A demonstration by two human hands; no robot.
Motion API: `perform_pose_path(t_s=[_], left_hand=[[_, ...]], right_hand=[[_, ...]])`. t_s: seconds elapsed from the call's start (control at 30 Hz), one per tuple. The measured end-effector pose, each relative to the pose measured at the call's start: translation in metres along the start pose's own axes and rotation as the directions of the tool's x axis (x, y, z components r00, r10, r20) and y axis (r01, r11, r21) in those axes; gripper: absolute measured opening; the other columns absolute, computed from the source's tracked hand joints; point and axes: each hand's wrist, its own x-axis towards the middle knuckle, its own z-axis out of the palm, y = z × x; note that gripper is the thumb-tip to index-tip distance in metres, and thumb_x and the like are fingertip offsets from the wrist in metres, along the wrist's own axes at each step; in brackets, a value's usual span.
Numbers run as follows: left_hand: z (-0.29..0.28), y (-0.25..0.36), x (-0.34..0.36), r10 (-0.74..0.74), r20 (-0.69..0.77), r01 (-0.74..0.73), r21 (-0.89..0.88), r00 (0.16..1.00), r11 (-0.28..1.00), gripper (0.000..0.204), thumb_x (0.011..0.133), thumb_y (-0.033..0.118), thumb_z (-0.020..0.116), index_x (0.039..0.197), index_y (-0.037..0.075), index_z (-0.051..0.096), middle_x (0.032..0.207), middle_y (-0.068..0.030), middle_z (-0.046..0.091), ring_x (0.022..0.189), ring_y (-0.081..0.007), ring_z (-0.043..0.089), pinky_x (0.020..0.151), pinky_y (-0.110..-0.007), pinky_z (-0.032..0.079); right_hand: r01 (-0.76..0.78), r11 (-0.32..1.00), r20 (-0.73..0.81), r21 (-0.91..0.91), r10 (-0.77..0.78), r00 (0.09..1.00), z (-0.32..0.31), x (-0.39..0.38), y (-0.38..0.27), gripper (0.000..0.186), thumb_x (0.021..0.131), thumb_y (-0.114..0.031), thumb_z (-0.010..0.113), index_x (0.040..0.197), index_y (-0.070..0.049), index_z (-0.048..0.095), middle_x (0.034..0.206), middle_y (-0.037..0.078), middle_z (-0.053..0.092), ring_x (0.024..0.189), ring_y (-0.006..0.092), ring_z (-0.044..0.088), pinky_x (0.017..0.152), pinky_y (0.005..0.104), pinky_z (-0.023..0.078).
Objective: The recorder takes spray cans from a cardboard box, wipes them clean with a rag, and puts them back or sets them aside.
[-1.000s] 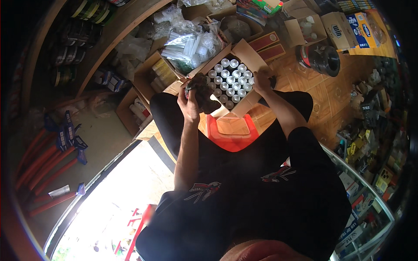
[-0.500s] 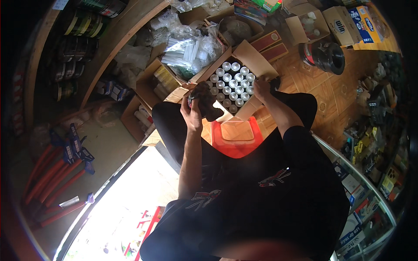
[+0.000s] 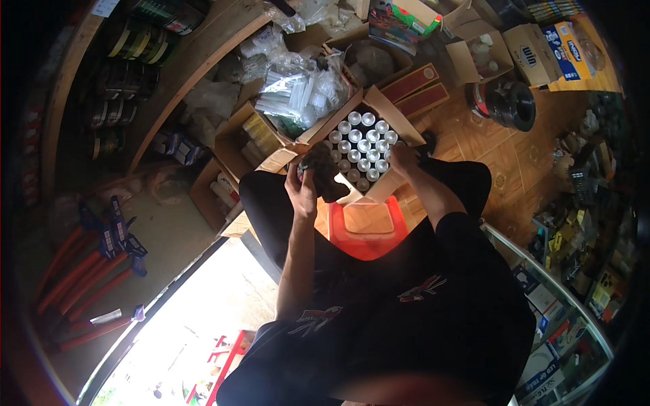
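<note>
Red-handled tools point(image 3: 84, 277): several, blue labels at their upper ends, lying together at far left.
Tape rolls point(image 3: 139, 44): stacked on a dark wooden shelf; exact kind too dim to read from where I stand.
Yellow packs point(image 3: 258, 130): upright in an open carton.
Clear plastic bag point(image 3: 292, 95): packed with pale tubes, resting in a box behind the hands.
Left hand point(image 3: 302, 193): raised by the near left corner of the cylinder carton, fingers curled round a dark bundle.
Dark bundle point(image 3: 323, 177): crumpled, cloth by its look, held in the left hand, its lower end hanging free.
Cylinder carton point(image 3: 395, 114): brown, flaps open, set between the two hands.
Silver-topped cylinders point(image 3: 363, 145): rows of them, upright inside that carton.
Red plastic stool point(image 3: 365, 248): just before the carton, between the knees.
Right hand point(image 3: 405, 160): at the carton's right side; whether its fingers grip anything I cannot tell.
Long red boxes point(image 3: 414, 82): two, side by side behind the carton.
Black coil point(image 3: 516, 108): on the tiled floor point(image 3: 474, 139).
Glass display case point(image 3: 550, 274): at right, small boxed goods within.
</note>
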Motion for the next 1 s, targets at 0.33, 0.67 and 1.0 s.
perform_pose_path(t_s=[0.33, 0.67, 1.0], left_hand=[[-0.013, -0.004, -0.007, -0.03, -0.003, 0.029, -0.042, 1.0, 0.999, 0.031, 0.097, 0.013, 0.061, 0.124, -0.002, 0.065, 0.116, -0.0078, 0.069, 0.106, -0.0161, 0.063, 0.098, -0.031, 0.048], [-0.001, 0.004, -0.02, 0.097, 0.202, -0.052, -0.218, 0.975, 0.975, 0.038, 0.105, 0.022, 0.054, 0.133, -0.003, 0.06, 0.116, -0.0083, 0.069, 0.106, -0.016, 0.062, 0.095, -0.03, 0.049], [0.087, 0.074, -0.095, 0.473, 0.45, -0.358, -0.32, 0.758, 0.877, 0.101, 0.068, 0.005, 0.093, 0.151, 0.001, 0.036, 0.132, -0.0163, 0.063, 0.12, -0.0207, 0.063, 0.105, -0.035, 0.049]], right_hand=[[0.034, 0.998, 0.218, -0.055, -0.021, 0.976, -0.035, -0.011, -0.031, 0.023, 0.09, -0.023, 0.063, 0.094, -0.006, 0.078, 0.101, 0.017, 0.077, 0.096, 0.0318, 0.076, 0.078, 0.0459, 0.061], [0.242, 0.968, -0.126, 0.062, -0.233, 0.964, -0.153, -0.091, -0.028, 0.033, 0.075, -0.03, 0.078, 0.086, 0.001, 0.072, 0.081, 0.022, 0.072, 0.081, 0.0393, 0.073, 0.072, 0.0484, 0.059], [0.586, 0.794, -0.371, 0.165, -0.501, 0.782, -0.353, -0.268, -0.085, 0.025, 0.084, -0.023, 0.075, 0.092, -0.001, 0.067, 0.077, 0.018, 0.07, 0.075, 0.0392, 0.071, 0.067, 0.0476, 0.056]])
